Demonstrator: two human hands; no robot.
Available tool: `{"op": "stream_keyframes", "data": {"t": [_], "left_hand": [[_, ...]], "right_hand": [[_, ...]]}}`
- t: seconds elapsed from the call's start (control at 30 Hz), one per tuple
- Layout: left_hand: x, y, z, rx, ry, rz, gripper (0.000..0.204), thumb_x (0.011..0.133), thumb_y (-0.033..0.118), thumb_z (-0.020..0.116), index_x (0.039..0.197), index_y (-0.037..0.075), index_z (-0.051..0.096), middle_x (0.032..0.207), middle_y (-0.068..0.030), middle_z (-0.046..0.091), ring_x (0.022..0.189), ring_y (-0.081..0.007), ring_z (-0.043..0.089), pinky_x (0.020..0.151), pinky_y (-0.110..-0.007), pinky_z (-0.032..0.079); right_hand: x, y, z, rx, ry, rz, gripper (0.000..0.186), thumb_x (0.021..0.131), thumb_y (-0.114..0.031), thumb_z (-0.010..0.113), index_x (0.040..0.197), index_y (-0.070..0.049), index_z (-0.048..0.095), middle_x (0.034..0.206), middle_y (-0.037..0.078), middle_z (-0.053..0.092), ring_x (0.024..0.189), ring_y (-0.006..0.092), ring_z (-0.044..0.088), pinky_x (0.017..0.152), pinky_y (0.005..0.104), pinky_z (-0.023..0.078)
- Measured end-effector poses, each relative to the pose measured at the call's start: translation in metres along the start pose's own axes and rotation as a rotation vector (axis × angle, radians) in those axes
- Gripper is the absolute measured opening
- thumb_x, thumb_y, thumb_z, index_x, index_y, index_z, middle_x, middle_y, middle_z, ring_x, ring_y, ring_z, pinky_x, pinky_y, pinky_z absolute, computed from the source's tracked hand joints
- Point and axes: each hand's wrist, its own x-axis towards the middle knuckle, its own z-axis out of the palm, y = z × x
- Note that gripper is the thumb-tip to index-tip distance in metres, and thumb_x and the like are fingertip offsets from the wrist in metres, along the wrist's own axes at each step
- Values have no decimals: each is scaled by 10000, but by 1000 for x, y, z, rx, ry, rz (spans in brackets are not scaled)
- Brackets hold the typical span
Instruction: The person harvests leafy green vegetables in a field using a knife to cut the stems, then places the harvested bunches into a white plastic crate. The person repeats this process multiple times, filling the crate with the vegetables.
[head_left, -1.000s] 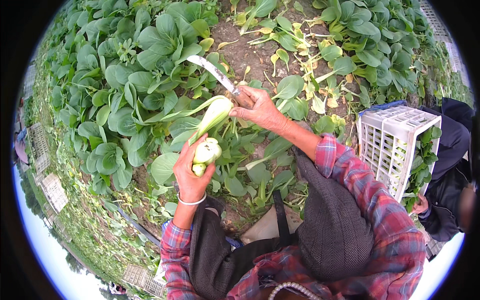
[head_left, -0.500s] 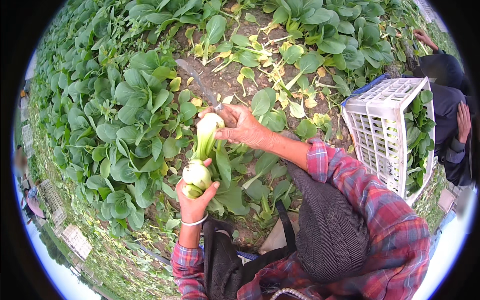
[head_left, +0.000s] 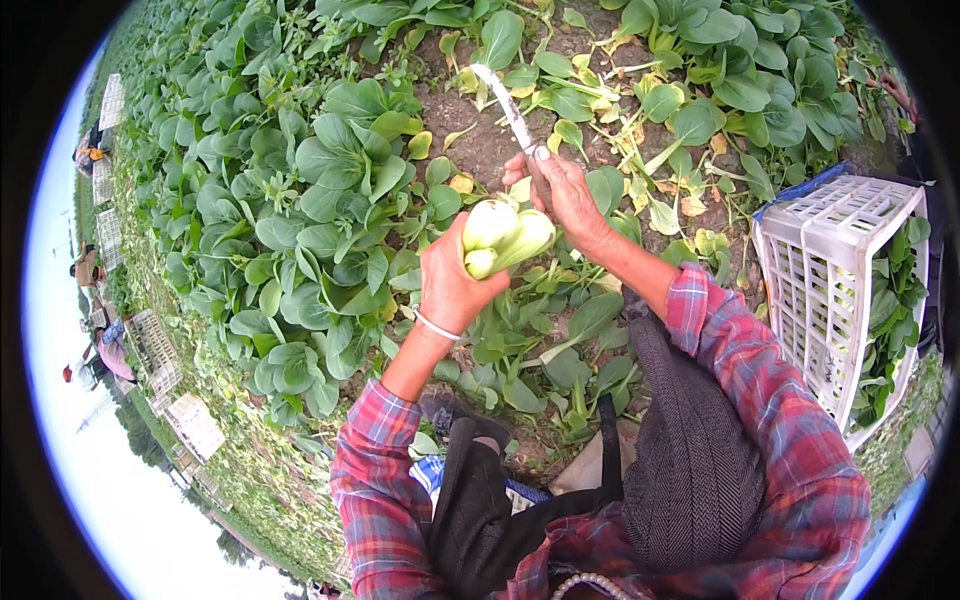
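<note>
From where I stand: left hand [head_left: 447, 288] closed round a clutch of pale green vegetable heads [head_left: 495, 240], butts up, in front of the knees. Right hand [head_left: 578, 208] grips a curved knife [head_left: 506, 112], blade pointing away, just beside the clutch. Main risk, I'd say: knife swings back and nicks the left fingers, hands being so close. Also, a head could slip, several sharing one grip. Underfoot, brown soil [head_left: 440, 112] with yellowed leaves [head_left: 692, 205]; open field, leafy rows [head_left: 330, 185], white crate [head_left: 812, 262] of greens at right, people [head_left: 115, 352] far left.
</note>
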Motion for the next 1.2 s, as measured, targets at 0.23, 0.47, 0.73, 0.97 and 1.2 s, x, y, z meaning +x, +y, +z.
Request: {"op": "stream_keyframes", "data": {"t": [0.23, 0.47, 0.73, 0.97, 1.2], "left_hand": [[152, -59, -33, 1319, -451, 168, 216, 735, 6, 638, 948, 43, 641, 1267, -193, 553, 871, -301, 681, 740, -380, 548], [168, -152, -71, 1557, -484, 190, 263, 767, 39, 632, 1029, 42, 641, 1528, -164, 299, 833, -252, 684, 747, -368, 532], [172, -136, -62, 1631, -564, 237, 177, 822, 43, 592, 973, 45, 682, 1559, -136, 247, 832, -260, 695, 752, -372, 546], [195, -172, -53, 1581, -468, 205, 154, 845, 98, 583, 917, 103, 719, 1170, -83, 557, 808, -254, 684, 674, -369, 525], [137, -188, -67, 1470, -202, 371, 183, 823, 80, 559, 973, 35, 653, 1077, -90, 553, 832, -228, 592, 716, -339, 461]], "right_hand": [[70, 25, 1, -676, -57, -152, 352, 901, -252, 543, 1174, -40, 605, 752, 165, 667, 686, 298, 661, 666, 411, 513], [105, 49, 22, -1038, -81, -329, 435, 910, -181, 530, 1343, -158, 508, 850, 203, 627, 815, 387, 618, 742, 470, 500], [124, 69, 40, -1137, -36, -230, 476, 913, -185, 501, 1387, -192, 465, 881, 239, 615, 855, 400, 618, 764, 485, 501], [148, 102, 48, -1095, 52, -309, 495, 944, -247, 452, 1423, -131, 410, 859, 236, 610, 856, 388, 615, 823, 494, 503], [100, 76, 28, -969, -238, -150, 553, 857, -122, 509, 1406, -87, 460, 696, 164, 604, 522, 206, 552, 589, 362, 525]]}}
